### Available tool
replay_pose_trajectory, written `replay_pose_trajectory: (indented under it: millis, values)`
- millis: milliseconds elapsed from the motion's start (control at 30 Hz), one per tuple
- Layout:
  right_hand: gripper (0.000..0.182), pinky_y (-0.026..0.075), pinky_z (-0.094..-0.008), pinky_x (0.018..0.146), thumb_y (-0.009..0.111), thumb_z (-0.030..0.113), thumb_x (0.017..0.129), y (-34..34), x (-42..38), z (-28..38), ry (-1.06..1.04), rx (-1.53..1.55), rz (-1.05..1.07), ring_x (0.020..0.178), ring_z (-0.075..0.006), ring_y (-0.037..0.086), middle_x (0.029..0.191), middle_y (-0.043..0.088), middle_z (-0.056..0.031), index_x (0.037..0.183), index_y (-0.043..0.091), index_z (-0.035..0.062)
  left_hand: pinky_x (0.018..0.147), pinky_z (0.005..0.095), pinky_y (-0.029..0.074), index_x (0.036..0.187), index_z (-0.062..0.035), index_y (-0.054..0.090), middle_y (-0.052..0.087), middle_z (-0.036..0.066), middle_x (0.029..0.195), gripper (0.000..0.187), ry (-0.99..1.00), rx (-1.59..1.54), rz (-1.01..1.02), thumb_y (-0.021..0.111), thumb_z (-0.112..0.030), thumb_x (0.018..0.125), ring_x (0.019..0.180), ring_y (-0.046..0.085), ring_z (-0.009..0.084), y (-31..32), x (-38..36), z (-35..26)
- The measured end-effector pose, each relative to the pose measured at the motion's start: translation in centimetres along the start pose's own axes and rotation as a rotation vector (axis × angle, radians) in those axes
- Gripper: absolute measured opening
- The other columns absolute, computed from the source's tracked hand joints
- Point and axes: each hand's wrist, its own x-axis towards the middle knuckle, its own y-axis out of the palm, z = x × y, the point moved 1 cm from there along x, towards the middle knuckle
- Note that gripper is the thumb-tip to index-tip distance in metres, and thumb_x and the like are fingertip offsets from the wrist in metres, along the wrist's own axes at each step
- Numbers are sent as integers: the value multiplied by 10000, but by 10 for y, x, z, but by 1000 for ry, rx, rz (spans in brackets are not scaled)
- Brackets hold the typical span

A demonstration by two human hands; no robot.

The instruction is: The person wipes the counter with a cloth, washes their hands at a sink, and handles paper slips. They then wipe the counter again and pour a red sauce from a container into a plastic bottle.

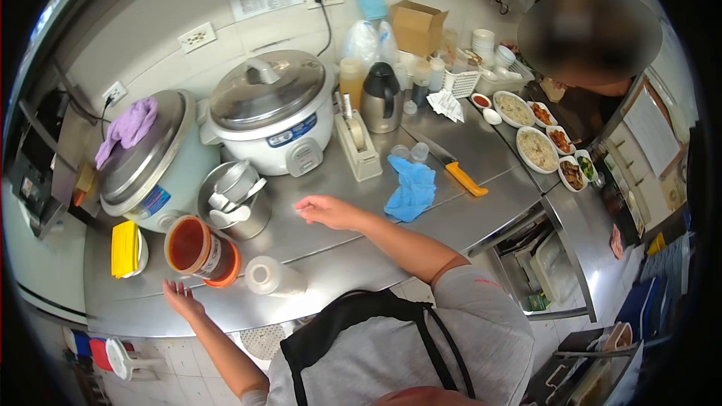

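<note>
My left hand [183, 301] is held palm up at the counter's front edge, fingers stretched out and holding nothing. Just beyond its fingertips stands a jar of red sauce [189, 244], with an orange lid [226, 267] beside its base. To the right is a white squeeze bottle [274, 277]. My right hand [327, 212] reaches over the steel counter with its fingers extended and nothing in them. Nearest to it is a metal pot [256, 219] with ladles and scoops inside. A blue cloth [411, 189] lies farther right of that hand.
Two large rice cookers [274, 131] line the wall. A knife with an orange handle [466, 179] lies on the counter [338, 252], near a tape dispenser [359, 146] and a thermal jug [382, 98]. Dishes of food [537, 149] sit at right, where another person [602, 92] leans in.
</note>
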Motion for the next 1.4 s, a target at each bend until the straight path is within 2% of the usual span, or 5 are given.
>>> replay_pose_trajectory:
  millis: [300, 633, 967, 1167, 1400]
  values:
    - [520, 400, -261, 645, 375, 482, 807, 69, 83, 5, 312, -113, 301, 843, -145, 493, 1017, 512, -82, 1127, 449, 78, 935, 414, 128, 1266, -131, 275, 277, 40, 1307, 653, -148, -6, 328, 207, -576, 793, 1187, 241, 219, 23, 26, -6]
    - [589, 395, -312, 776, 273, 505, 835, 103, 119, 35, 571, -319, 357, 971, -200, 469, 1099, 470, -133, 1208, 355, 56, 954, 442, 97, 1292, -104, 200, 278, 24, 1312, 622, -85, -23, 414, 175, -518, 829, 1224, 184, 210, 27, 21, -5]
    - [612, 420, -287, 710, 331, 502, 822, 130, 143, 53, 660, -199, 468, 917, -180, 479, 1113, 438, -139, 1208, 325, 26, 913, 374, 171, 1262, -92, 256, 360, 18, 1247, 578, -160, 33, 346, 171, -480, 842, 1169, 270, 183, 26, 14, -20]
    - [676, 403, -290, 628, 336, 557, 786, 154, 202, 25, 589, -178, 172, 840, -185, 453, 1027, 437, -128, 1151, 365, -11, 908, 351, 212, 1180, -32, 351, 452, 67, 1140, 574, -236, 20, 350, 178, -468, 849, 1089, 365, 196, 25, 58, -16]
    - [763, 389, -431, 783, 229, 627, 765, 168, 219, 9, 803, -101, 316, 954, -316, 437, 1114, 425, -192, 1157, 360, -15, 937, 337, 292, 1208, 50, 274, 401, 162, 1195, 704, -328, -291, 585, 115, -523, 832, 1115, 382, 248, 44, 87, -4]
